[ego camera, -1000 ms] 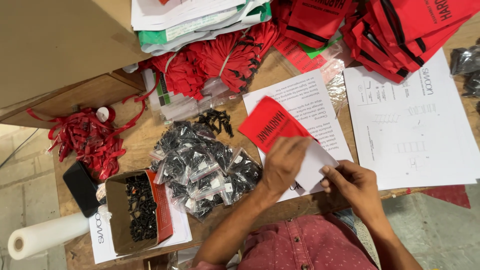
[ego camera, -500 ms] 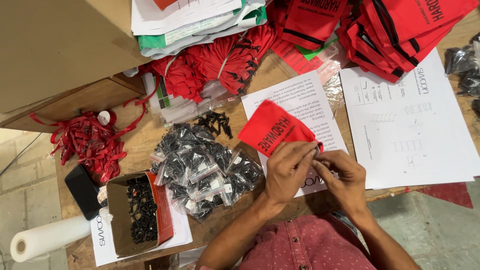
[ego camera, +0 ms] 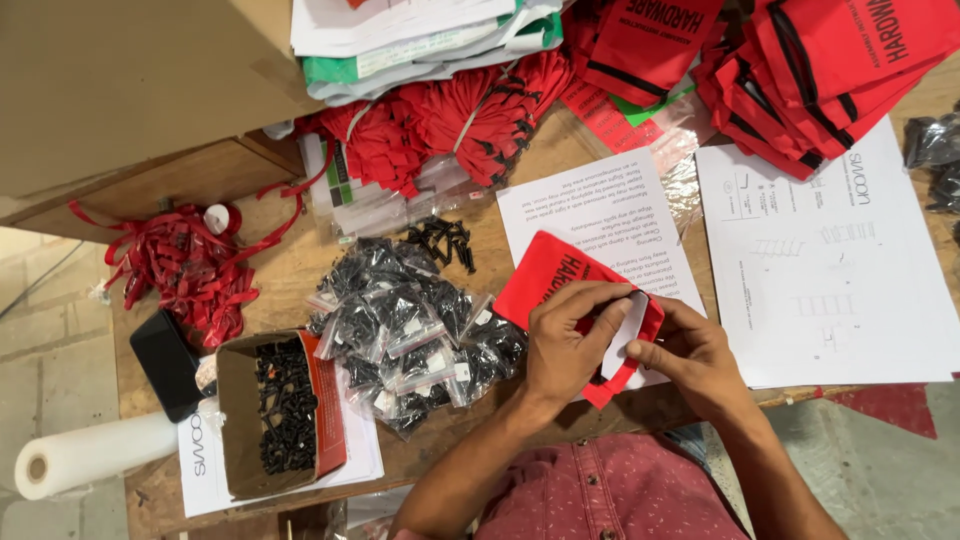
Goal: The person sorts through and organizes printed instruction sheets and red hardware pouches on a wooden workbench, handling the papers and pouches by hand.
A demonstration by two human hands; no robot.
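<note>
- white paper roll at far left, well away from both hands, next to a black phone on the wooden table
- tangle of red ribbon above the phone, far up-left of the fingers
- open cardboard box of black screws, left of the left hand and apart from it
- pile of small clear zip bags with black hardware, just left of the left hand, near the wrist
- left hand: fingers curled, thumb and fingertips clamped on the mouth of the red drawstring pouch
- the pouch lies under and between both hands, at the table's near edge, over a printed instruction sheet
- white folded paper sits in the pouch mouth, between the two hands' fingertips
- right hand: fingers together, pinching the pouch's right edge at the opening
- large white diagram sheet right of the right hand, not touching
- stacked red pouches up-right, well apart
</note>
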